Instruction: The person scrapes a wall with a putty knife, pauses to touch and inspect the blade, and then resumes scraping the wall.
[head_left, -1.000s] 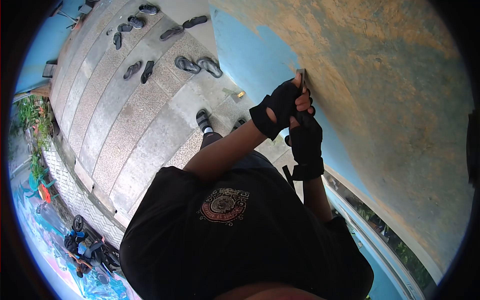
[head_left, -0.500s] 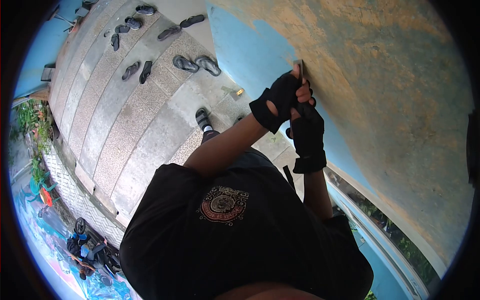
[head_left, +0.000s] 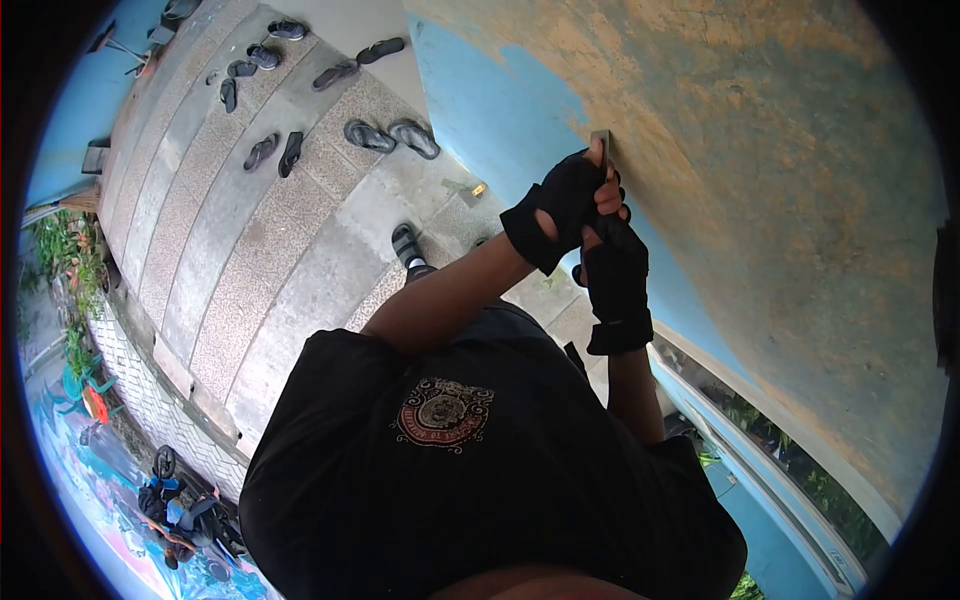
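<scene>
A scraper (head_left: 602, 137) with a flat metal blade rests against the wall (head_left: 740, 200), whose blue paint gives way to bare, mottled grey and tan plaster. In a black fingerless glove, my left hand (head_left: 570, 200) closes around the tool close to the blade, its thumb laid along the metal. My right hand (head_left: 617, 270), gloved the same way, is wrapped round the tool just below the left one. The gloves and fingers hide most of the handle. Right beside the blade lies the border between blue paint (head_left: 500, 100) and exposed plaster.
Several sandals and shoes (head_left: 390, 137) lie on the striped tiled floor (head_left: 270, 250) ahead. A small yellow object (head_left: 478, 190) is near the wall's foot. My sandalled foot (head_left: 406, 243) stands on the tiles. Plants (head_left: 75, 250) and a parked motorbike (head_left: 190, 510) appear at the left.
The whole view has shifted slightly, so floor and wall sit a little lower. Both hands keep their grip, and the blade has moved slightly along the plaster, away from the blue paint.
</scene>
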